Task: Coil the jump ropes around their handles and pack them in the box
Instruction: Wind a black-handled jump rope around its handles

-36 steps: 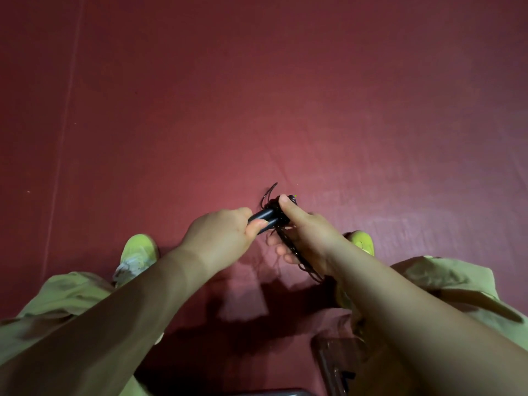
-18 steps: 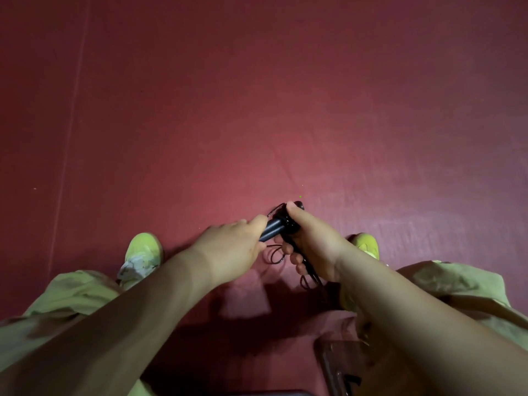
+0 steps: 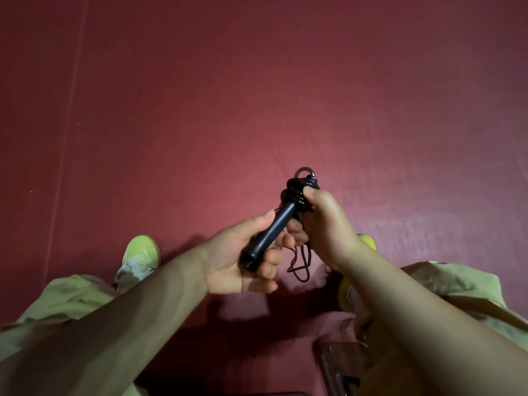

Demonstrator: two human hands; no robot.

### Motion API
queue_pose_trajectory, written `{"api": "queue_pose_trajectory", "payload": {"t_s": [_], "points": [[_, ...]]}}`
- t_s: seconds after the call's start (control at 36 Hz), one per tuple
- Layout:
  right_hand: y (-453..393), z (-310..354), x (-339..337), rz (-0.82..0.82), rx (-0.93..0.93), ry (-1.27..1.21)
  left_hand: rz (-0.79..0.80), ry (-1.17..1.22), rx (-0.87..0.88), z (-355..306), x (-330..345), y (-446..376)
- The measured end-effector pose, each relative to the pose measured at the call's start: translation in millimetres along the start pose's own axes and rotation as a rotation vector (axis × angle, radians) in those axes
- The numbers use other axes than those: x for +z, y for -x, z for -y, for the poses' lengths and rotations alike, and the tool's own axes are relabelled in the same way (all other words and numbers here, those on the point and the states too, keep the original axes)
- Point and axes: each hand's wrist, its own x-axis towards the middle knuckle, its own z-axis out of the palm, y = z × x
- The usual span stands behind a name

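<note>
A black jump rope handle (image 3: pixel 274 228) points up and to the right in front of me. My left hand (image 3: pixel 237 258) grips its lower end, palm turned up. My right hand (image 3: pixel 325 227) holds the upper end, thumb pressed on the black rope coils (image 3: pixel 298 190) wound there. A small loop sticks out above the coils. A loose stretch of rope (image 3: pixel 300 265) hangs below my right hand. A clear box (image 3: pixel 337 364) shows at the bottom right, partly hidden by my right forearm.
Red floor matting (image 3: pixel 257 95) fills the view ahead. My yellow-green shoes (image 3: pixel 140 255) and light green trouser legs (image 3: pixel 457 284) frame the bottom left and right. A seam in the mat runs down the left side.
My left hand has turned palm up and slid down the handle, so the handle now shows full length. My right hand has risen with the coiled end. Less loose rope hangs below.
</note>
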Motion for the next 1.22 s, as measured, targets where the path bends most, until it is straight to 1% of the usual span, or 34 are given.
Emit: {"api": "queue_pose_trajectory", "payload": {"t_s": [0.06,0.08,0.14,0.19,0.25,0.42,0.44,0.56,0.69,0.78,0.86,1.03,1.11,1.17,1.22], "points": [[-1,0,-1,0.008,-0.006,0.095,0.04,0.043,0.021,-1,-1,-2],[-1,0,-1,0.011,-0.01,0.164,0.027,0.021,0.033,-2,-1,-2],[0,2,-3,-0.003,0.001,0.309,-0.084,-0.1,0.063,-5,0,-1],[3,5,-6,-0.034,0.047,0.394,-0.226,-0.233,0.094,-7,4,-2],[5,7,-6,-0.04,0.081,0.448,-0.331,-0.343,0.117,-6,5,-3],[6,10,-5,-0.046,0.143,0.453,-0.478,-0.581,0.164,-4,6,-4],[5,10,-6,-0.055,0.162,0.481,-0.515,-0.656,0.176,-4,5,-5],[1,5,-7,-0.109,0.21,0.675,-0.687,-1.107,0.213,-7,-9,-10],[-2,-2,-8,-0.194,0.178,0.689,-0.815,-1.346,0.239,-8,-19,-11],[-4,-6,-5,-0.193,0.167,0.621,-0.853,-1.443,0.227,-10,-21,-11],[-1,-9,-2,-0.188,0.221,0.528,-0.876,-1.574,0.18,-8,-23,-10],[0,-13,2,-0.202,0.371,0.394,-0.931,-1.884,0.258,-1,-14,-9],[-2,-15,5,-0.225,0.394,0.398,-0.914,-1.999,0.231,0,-11,-9],[-4,-16,4,-0.247,0.394,0.404,-0.891,-2.047,0.187,2,-9,-10],[-4,-16,5,-0.263,0.369,0.401,-0.849,-1.99,0.152,2,-10,-10]]}}
